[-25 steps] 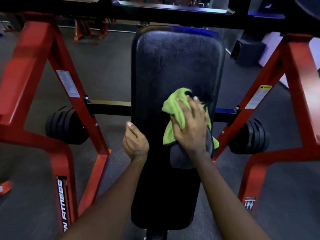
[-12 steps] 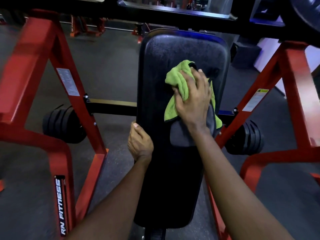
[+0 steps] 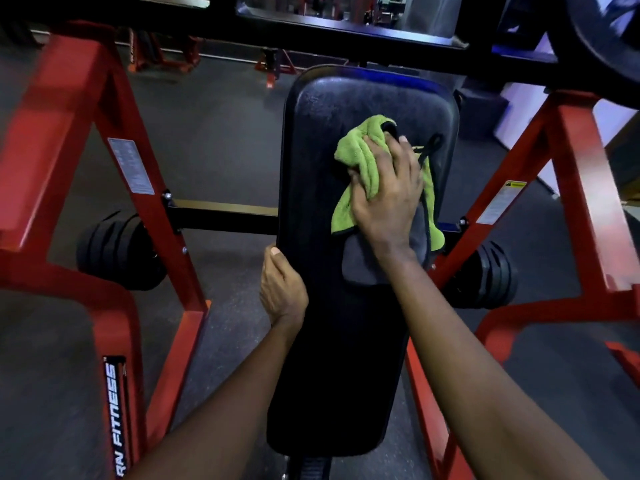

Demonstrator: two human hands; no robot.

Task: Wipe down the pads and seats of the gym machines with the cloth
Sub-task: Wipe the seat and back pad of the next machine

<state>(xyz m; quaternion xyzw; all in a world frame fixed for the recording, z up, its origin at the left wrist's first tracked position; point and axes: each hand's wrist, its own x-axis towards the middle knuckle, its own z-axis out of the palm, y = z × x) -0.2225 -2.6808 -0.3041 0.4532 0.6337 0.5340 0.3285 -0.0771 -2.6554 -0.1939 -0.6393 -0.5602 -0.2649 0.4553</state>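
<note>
Cloth [image 3: 360, 157] bunched under right hand [image 3: 388, 202] fingers [image 3: 403, 150], thumb pinching fold, left hand [image 3: 282, 289] gripping pad [image 3: 329, 358]

Fingers of the left hand [image 3: 282, 292] are hidden under the long black upholstered pad [image 3: 329, 375]; the crumpled green cloth [image 3: 360, 157] is partly covered.
</note>
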